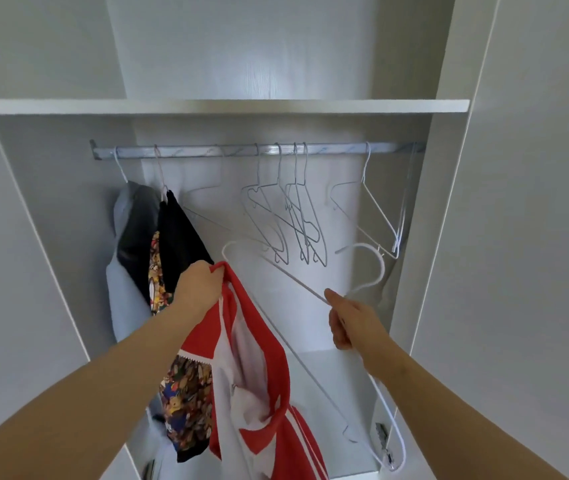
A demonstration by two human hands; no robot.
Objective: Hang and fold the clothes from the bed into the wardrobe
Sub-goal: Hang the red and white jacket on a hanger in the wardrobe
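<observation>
Gripping the red-and-white garment [265, 334] by its top edge with my left hand [200, 289], I pinch the white hanger [382, 268] in my right hand [352, 320], both below the rail [206, 151]. Dressing the hanger, I judge; next, work the garment fully on, then hook the rail.

Wardrobe [414, 237], open, white inside. I list what my feed shows, top to bottom.

- Shelf [227, 106]: one white board above the rail.
- Rail [241, 150]: metal bar, side to side.
- Empty wire hangers [286, 216]: several bunched mid-rail, more toward the right end.
- Grey garment [127, 271]: hung at the rail's left end.
- Black garment [179, 237]: hung just beside the grey one, with a colourful printed panel.
- Red and white garment [241, 341]: off the rail, its top edge gripped by the left hand [200, 285], the rest hanging down.
- White hanger [296, 282]: tilted, hook up and to the right, pinched near its neck by the right hand [348, 320]. One end is beside the red and white garment's top.
</observation>
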